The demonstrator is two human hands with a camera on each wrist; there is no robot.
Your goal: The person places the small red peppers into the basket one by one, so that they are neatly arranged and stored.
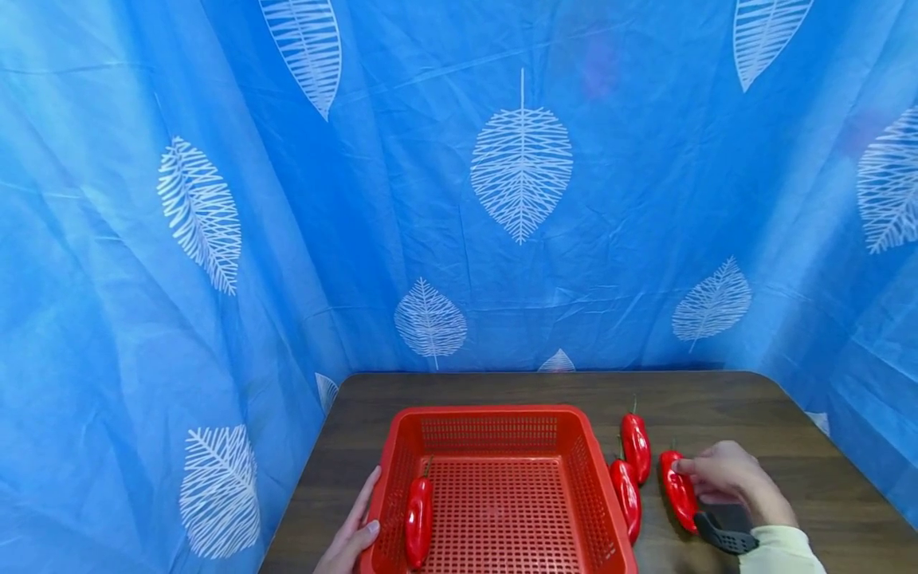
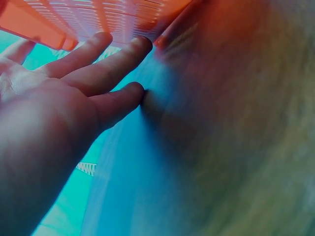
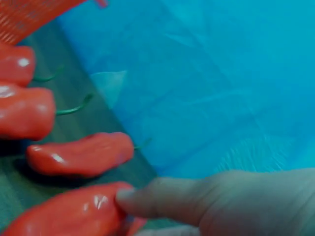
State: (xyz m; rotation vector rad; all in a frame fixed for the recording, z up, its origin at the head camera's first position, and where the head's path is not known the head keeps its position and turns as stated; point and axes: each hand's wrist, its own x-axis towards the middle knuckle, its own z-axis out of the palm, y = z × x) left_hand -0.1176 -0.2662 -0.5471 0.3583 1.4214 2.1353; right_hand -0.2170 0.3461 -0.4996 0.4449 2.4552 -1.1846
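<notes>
My left hand [image 1: 353, 522] rests against the left side of a red plastic basket [image 1: 495, 411], its fingers straight along the outer wall. In the left wrist view, spread fingers [image 2: 110, 71] reach up to the slotted basket wall. One long red pepper [image 1: 419, 522] lies inside the basket at the left. To the right of the basket, my right hand [image 1: 727, 477] pinches a red pepper; its fingertips overlap a pepper [image 1: 677, 492] in the head view. The right wrist view shows the thumb side of the hand on the nearest pepper [image 3: 74, 214], with its lower end cut off.
Two more red peppers [image 1: 635, 446] with green stems lie close to the basket's right wall. Beyond the back edge of the dark wooden table [image 1: 688, 391] hangs a blue curtain [image 1: 610, 239] with white leaf prints. A dark strap [image 1: 724, 536] sits at the right wrist.
</notes>
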